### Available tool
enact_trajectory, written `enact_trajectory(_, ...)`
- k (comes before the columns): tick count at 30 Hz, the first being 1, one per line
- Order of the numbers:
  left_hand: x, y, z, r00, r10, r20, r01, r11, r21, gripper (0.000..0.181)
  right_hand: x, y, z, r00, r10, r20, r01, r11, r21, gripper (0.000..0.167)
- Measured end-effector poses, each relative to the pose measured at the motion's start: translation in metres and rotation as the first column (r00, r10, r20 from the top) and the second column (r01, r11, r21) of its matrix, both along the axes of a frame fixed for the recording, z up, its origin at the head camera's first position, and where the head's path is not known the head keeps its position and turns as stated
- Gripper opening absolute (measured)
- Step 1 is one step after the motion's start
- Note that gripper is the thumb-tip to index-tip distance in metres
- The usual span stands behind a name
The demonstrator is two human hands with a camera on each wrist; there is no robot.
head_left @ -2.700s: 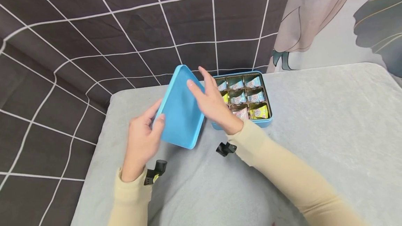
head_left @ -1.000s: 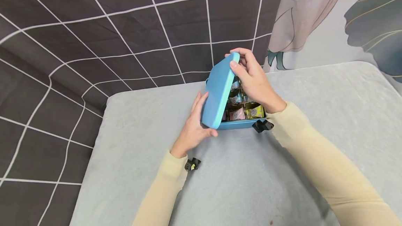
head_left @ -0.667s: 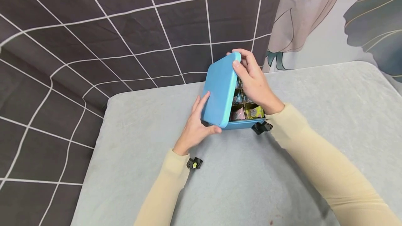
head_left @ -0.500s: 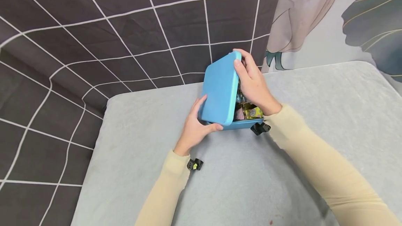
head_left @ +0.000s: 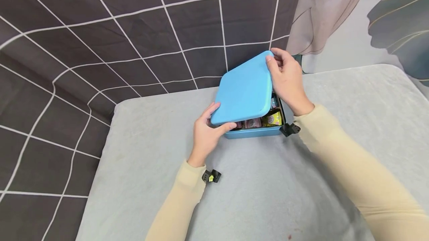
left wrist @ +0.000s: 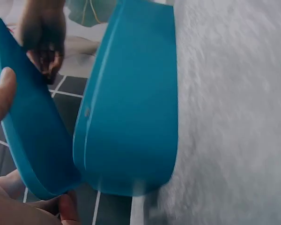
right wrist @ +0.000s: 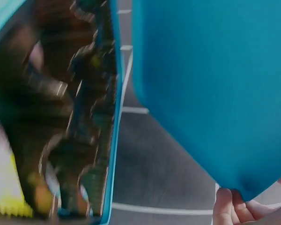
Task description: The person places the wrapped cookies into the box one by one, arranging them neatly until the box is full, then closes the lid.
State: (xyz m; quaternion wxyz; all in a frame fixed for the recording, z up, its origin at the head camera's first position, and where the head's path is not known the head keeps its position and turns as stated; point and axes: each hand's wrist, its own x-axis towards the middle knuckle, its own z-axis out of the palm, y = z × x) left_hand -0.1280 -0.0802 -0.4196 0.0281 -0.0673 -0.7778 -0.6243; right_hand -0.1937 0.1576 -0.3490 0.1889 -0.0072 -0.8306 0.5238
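Observation:
A light-blue lid (head_left: 244, 90) is tilted over a blue box (head_left: 254, 133), its right side raised and its left side low. My right hand (head_left: 289, 81) pinches the lid's far right corner, thumb on top and fingers underneath. At the near left corner my left hand (head_left: 207, 135) holds the lid between thumb and fingers. Under the raised edge a yellow wrapped candy (head_left: 273, 119) and a pink one (head_left: 253, 123) show in dark compartments; the lid hides most others. In the left wrist view, a gap separates the lid (left wrist: 30, 108) from the box (left wrist: 131, 98) except near the bottom.
The box stands on a grey cloth-covered surface (head_left: 151, 140), close to its back edge. Behind it hangs a dark curtain (head_left: 187, 28) with white grid lines. A pale patterned cloth (head_left: 345, 36) hangs at the right.
The lid, first held upright left of the box with its inside showing, has turned over and come above the box. Lately its right side has swung rightward and flatter, with my right hand moving right.

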Motion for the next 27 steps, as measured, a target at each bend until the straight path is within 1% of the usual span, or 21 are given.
enact_trajectory(2, 0.000, 0.002, 0.001, 1.000, 0.005, -0.015, -0.005, 1.000, -0.005, 0.075, -0.001, 0.005, -0.001, 1.000, -0.017, 0.006, 0.016, 1.000, 0.020, 0.046)
enact_trajectory(4, 0.001, 0.004, 0.002, 1.000, 0.013, -0.017, -0.013, 1.000, 0.011, 0.073, -0.003, 0.009, -0.003, 1.000, -0.028, 0.001, 0.027, 0.998, 0.049, 0.046)
enact_trajectory(8, 0.003, 0.006, 0.004, 1.000, 0.020, 0.002, -0.020, 0.999, 0.034, 0.069, -0.007, 0.019, -0.008, 0.999, -0.029, -0.014, 0.031, 0.988, 0.151, 0.044)
enact_trajectory(10, 0.005, 0.007, 0.006, 1.000, 0.025, 0.014, -0.025, 1.000, 0.018, 0.067, -0.008, 0.024, -0.009, 1.000, -0.006, 0.000, 0.006, 0.979, 0.204, 0.043)
enact_trajectory(12, 0.007, 0.008, 0.007, 0.999, 0.040, 0.012, -0.040, 0.999, -0.023, 0.066, -0.007, 0.027, -0.010, 0.997, 0.047, 0.054, -0.058, 0.972, 0.228, 0.046)
enact_trajectory(15, 0.010, 0.011, 0.011, 0.998, 0.069, -0.010, -0.070, 0.992, -0.106, 0.065, -0.007, 0.031, -0.010, 0.979, 0.134, 0.152, -0.165, 0.963, 0.213, 0.054)
enact_trajectory(17, 0.013, 0.013, 0.012, 0.996, 0.086, -0.032, -0.090, 0.982, -0.164, 0.063, -0.007, 0.032, -0.012, 0.965, 0.169, 0.199, -0.207, 0.961, 0.185, 0.057)
enact_trajectory(19, 0.016, 0.015, 0.013, 0.995, 0.094, -0.044, -0.101, 0.974, -0.203, 0.061, -0.007, 0.032, -0.015, 0.960, 0.178, 0.214, -0.215, 0.962, 0.166, 0.056)
enact_trajectory(21, 0.017, 0.017, 0.014, 0.994, 0.097, -0.048, -0.106, 0.970, -0.220, 0.060, -0.008, 0.033, -0.018, 0.961, 0.172, 0.216, -0.209, 0.964, 0.165, 0.055)
enact_trajectory(27, 0.018, 0.020, 0.013, 0.994, 0.101, -0.049, -0.109, 0.972, -0.210, 0.060, -0.004, 0.040, -0.032, 0.968, 0.155, 0.198, -0.196, 0.959, 0.205, 0.052)
